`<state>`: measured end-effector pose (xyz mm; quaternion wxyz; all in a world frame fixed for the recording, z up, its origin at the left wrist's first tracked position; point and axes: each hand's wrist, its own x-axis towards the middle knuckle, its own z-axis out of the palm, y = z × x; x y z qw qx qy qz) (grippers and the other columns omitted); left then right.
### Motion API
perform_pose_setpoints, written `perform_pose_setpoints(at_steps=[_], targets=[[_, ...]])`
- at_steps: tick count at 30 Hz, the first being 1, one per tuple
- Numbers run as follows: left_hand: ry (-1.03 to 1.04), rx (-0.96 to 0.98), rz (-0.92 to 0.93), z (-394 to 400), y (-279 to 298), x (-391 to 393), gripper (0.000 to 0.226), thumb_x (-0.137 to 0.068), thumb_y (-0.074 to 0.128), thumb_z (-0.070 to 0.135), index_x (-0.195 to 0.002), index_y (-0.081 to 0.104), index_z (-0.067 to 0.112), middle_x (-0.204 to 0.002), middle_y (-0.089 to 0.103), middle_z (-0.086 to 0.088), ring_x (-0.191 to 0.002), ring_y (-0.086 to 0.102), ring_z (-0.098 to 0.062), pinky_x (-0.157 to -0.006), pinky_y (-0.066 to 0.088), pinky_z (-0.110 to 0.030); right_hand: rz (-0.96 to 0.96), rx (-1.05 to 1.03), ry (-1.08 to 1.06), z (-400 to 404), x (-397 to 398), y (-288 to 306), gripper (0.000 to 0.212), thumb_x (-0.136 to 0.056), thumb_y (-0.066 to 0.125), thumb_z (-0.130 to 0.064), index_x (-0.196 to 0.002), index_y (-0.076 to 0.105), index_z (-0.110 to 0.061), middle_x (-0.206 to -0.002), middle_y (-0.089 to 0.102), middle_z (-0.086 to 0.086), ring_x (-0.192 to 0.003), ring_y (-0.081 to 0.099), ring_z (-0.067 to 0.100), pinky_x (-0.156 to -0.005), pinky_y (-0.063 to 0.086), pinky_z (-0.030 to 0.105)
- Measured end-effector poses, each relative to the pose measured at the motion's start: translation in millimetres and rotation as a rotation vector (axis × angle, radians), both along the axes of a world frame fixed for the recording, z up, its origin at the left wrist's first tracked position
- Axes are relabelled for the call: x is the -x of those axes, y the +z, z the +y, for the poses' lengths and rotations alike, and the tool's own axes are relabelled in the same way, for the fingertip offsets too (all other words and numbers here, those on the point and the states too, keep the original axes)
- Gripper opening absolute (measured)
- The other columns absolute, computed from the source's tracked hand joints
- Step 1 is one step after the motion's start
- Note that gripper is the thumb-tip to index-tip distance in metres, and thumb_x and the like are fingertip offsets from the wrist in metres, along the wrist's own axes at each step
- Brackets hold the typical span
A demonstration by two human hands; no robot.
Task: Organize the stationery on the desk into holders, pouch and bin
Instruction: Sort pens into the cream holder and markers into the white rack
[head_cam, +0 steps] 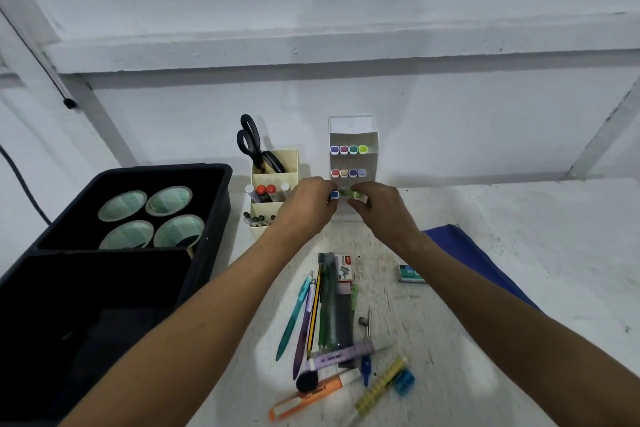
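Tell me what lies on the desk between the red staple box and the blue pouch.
In the head view, a small teal eraser lies on bare desk between the red staple box and the blue pouch.

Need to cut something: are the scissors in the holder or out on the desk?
In: the scissors stand blades-down in the cream holder's back compartment, black handles sticking up.

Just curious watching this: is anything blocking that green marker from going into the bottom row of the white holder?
Nothing visible does. The green marker, held by the right hand, is already at the white holder bottom row, beside a blue-capped marker.
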<state>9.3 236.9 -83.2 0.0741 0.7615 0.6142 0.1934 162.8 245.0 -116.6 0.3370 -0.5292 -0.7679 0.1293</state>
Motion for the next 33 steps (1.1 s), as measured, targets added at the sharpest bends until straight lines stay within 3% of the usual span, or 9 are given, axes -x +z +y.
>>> perform_pose_setpoints(at_steps=[4, 7, 10, 21, 33], targets=[[-0.001, 0.022, 0.005, 9, -6, -2, 0.018, -0.093, 0.055, 0.015, -0.102, 0.070, 0.012, -0.094, 0.066, -0.008, -0.079, 0.060, -0.024, -0.066, 0.048, -0.032, -0.007, 0.038, 0.024, 11, 6, -5, 0.027, -0.087, 0.065, -0.015, -0.114, 0.067, -0.013, -0.115, 0.069, 0.006, -0.099, 0.065, 0.024, -0.089, 0.044, 0.023], [-0.003, 0.005, 0.032, 14, -11, -2, 0.021, -0.093, 0.058, 0.020, -0.110, 0.070, 0.018, -0.103, 0.063, -0.007, -0.090, 0.061, -0.025, -0.066, 0.045, -0.030, -0.001, 0.050, 0.031, 16, 9, -8, 0.028, -0.087, 0.065, -0.015, -0.115, 0.066, -0.014, -0.117, 0.068, 0.006, -0.103, 0.065, 0.026, -0.094, 0.046, 0.029], [0.025, 0.011, 0.018, 21, -15, 0, 0.022, -0.091, 0.064, 0.023, -0.112, 0.070, 0.021, -0.109, 0.058, -0.006, -0.096, 0.059, -0.025, -0.075, 0.050, -0.035, 0.004, 0.063, 0.021, 19, 9, -10, 0.028, -0.087, 0.065, -0.017, -0.115, 0.066, -0.013, -0.118, 0.068, 0.007, -0.104, 0.065, 0.028, -0.095, 0.045, 0.028], [-0.035, 0.048, 0.024, 37, -18, 5, 0.021, -0.086, 0.067, 0.022, -0.106, 0.074, 0.022, -0.109, 0.059, -0.007, -0.097, 0.060, -0.025, -0.082, 0.054, -0.041, -0.044, 0.091, -0.008, 26, 8, -14, 0.027, -0.089, 0.064, -0.020, -0.114, 0.067, -0.014, -0.117, 0.068, 0.008, -0.101, 0.065, 0.029, -0.094, 0.047, 0.031], [0.002, 0.021, 0.095, 38, -27, -1, 0.025, -0.089, 0.064, 0.021, -0.114, 0.069, 0.018, -0.114, 0.061, -0.007, -0.099, 0.062, -0.027, -0.082, 0.056, -0.042, -0.054, 0.118, -0.041, 28, 12, -17, 0.027, -0.089, 0.063, -0.022, -0.116, 0.066, -0.017, -0.117, 0.068, 0.006, -0.101, 0.065, 0.028, -0.093, 0.049, 0.034]])
